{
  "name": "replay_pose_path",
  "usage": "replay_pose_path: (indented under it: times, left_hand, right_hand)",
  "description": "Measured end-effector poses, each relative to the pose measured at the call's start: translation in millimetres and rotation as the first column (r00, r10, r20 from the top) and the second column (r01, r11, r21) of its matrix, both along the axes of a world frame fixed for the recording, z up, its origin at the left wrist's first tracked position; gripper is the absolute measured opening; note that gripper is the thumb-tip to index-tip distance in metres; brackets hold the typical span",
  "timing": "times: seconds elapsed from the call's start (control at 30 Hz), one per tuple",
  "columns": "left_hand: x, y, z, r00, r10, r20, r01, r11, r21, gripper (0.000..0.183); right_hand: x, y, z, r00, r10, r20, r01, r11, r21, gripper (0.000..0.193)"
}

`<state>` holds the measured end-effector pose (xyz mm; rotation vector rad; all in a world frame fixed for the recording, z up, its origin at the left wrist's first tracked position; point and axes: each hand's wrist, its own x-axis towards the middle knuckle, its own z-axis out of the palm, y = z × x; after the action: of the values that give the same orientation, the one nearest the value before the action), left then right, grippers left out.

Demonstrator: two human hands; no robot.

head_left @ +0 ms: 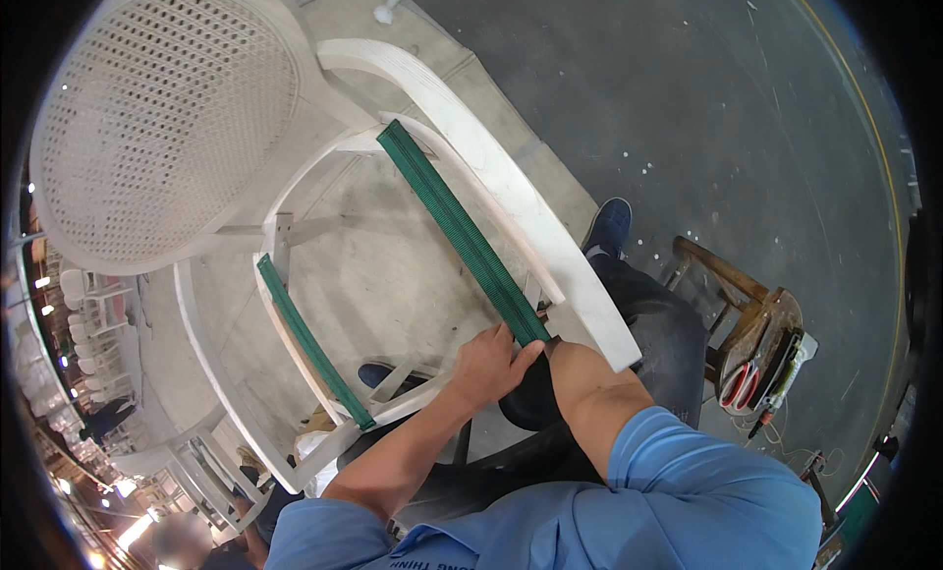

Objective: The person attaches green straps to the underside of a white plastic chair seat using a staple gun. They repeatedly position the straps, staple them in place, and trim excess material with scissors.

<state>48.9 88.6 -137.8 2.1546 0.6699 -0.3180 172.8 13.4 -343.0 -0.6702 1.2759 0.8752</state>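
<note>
A white wooden armchair frame point(614, 339) with a round cane back point(167, 118) stands before me, its seat open. Two green webbing straps span the seat: a wide right strap point(457, 226) and a narrower-looking left strap point(309, 339). My left hand point(488, 364) is closed on the near end of the right strap, thumb along its edge, at the front seat rail point(417, 403). My right forearm point(584, 388) reaches to the same strap end beside the chair's right arm. The right hand itself is hidden behind the frame and forearm, so its fingers do not show.
To the right, a wooden stool point(761, 324) carries red-handled scissors point(739, 381) and other tools, with a cord hanging below. Cardboard point(506, 118) lies under the chair. Stacked white chairs point(98, 314) line the far left. Another person point(241, 545) is at the lower left.
</note>
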Motion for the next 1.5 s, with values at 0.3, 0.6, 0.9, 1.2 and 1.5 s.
replay_pose_path:
  times: [0.3, 0.6, 0.9, 1.2, 1.5]
  left_hand:
    - [0.3, -6.2, -12.2, 0.999, -0.023, -0.03, 0.026, 0.994, 0.105, 0.051]
    - [-4.7, -19.4, -17.6, 0.998, 0.065, 0.027, -0.071, 0.944, 0.321, 0.049]
    - [-4.1, -16.1, -13.8, 0.995, 0.08, -0.063, -0.071, 0.988, 0.134, 0.055]
    - [-9.3, 70.5, -94.1, 0.81, 0.156, -0.565, -0.586, 0.236, -0.775, 0.032]
    - [75.5, 18.5, -120.5, 0.599, 0.602, -0.529, -0.683, 0.039, -0.729, 0.033]
  right_hand:
    - [-8.1, -5.7, -21.5, 1.0, 0.004, 0.021, -0.004, 1.0, -0.025, 0.035]
    - [-34.1, -11.2, -20.4, 0.999, 0.049, 0.005, -0.049, 0.999, -0.016, 0.035]
    - [-26.0, -6.6, -19.9, 0.995, 0.097, 0.027, -0.096, 0.995, -0.016, 0.034]
    - [-18.2, 10.4, -28.1, 0.992, 0.122, -0.012, -0.122, 0.993, 0.01, 0.033]
    - [-7.0, 11.4, -44.8, 0.997, 0.062, -0.051, -0.061, 0.998, 0.02, 0.033]
